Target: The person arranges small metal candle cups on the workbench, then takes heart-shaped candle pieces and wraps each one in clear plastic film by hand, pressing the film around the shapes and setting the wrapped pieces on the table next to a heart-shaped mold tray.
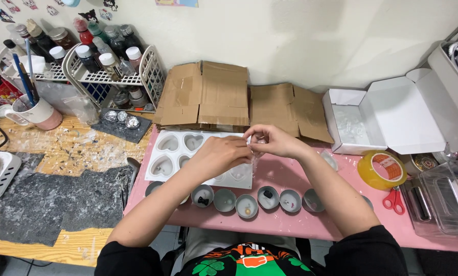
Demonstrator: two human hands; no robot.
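Left hand (pixel 220 155) and right hand (pixel 271 140) meeting fingertip to fingertip, both pinching a small clear plastic piece (pixel 254 149) above the white heart-cavity mould (pixel 174 153). Just nearer than the hands, a row of small round cups (pixel 247 204) on the pink mat (pixel 285 176). Off to the right hand's side, a yellow tape roll (pixel 382 169) and red scissors (pixel 392 199); beyond both hands, flattened cardboard (pixel 224 97).

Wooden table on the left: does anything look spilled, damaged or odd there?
Yes. The wooden table is covered in pale splatters and flecks, thickest beside the dark mats, like dried drips. The hands over the white heart mould show nothing odd.
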